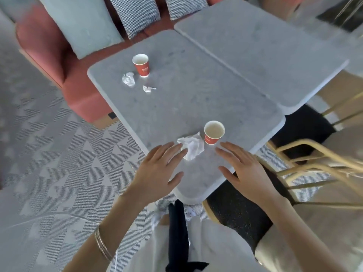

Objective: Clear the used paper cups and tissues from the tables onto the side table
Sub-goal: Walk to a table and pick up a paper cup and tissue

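Grey speckled stone surface (186,99), rounded corners, butted against a second slab (255,55); broad bare middle. Left hand (157,169) and right hand (245,169) spread flat, empty, at near corner. Near paper cup (213,133), red, upright, mouth up, beside crumpled white tissue (191,146) touching left fingertips. Far cup (141,65) upright near far-left edge, two small tissue wads (128,79) adjacent.

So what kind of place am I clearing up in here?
Probably a café or lounge seating area: grey stone-look tables pushed together, a pink upholstered bench with cushions, and used red paper cups with crumpled white tissues left behind.
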Available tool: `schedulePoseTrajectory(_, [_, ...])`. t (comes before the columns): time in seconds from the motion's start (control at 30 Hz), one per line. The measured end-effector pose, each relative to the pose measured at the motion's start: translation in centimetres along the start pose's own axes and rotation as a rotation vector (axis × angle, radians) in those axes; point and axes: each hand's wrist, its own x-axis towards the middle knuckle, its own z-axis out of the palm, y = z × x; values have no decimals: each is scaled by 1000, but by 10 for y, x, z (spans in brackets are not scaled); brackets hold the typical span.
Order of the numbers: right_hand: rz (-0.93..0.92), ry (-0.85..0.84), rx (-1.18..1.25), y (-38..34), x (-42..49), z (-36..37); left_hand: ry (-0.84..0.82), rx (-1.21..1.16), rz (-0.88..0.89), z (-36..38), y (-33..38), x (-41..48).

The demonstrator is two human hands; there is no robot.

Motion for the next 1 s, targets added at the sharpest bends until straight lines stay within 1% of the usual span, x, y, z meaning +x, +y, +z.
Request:
schedulePoseTrajectory(0.13, [54,8,-4,4,17,7,-14,-28,87,13,-19,28])
schedulePoseTrajectory(0.23, [127,22,-14,8,32,12,-29,-28,175,21,-37,50])
schedulePoseTrajectory(0.37, [261,29,-8,9,55,27,-24,-68,271,37,-66,77])
schedulePoseTrajectory(0.53, [430,-10,14,14,86,54,-101,-124,347,73,-99,99])
schedulePoseTrajectory(0.6, [453,-14,6,19,96,64,-141,-137,404,92,-110,109])
schedulePoseTrajectory(0.7, [480,-43,-1,29,104,76,-242,-175,493,119,-117,122])
schedulePoseTrajectory(0.8, [502,-57,-6,37,106,84,-252,-226,578,140,-114,126])
schedulePoseTrajectory(0.87, [510,-58,7,43,110,91,-275,-260,589,155,-111,131])
schedulePoseTrajectory(1.0, [504,-106,17,54,119,99,-345,-308,536,175,-109,141])
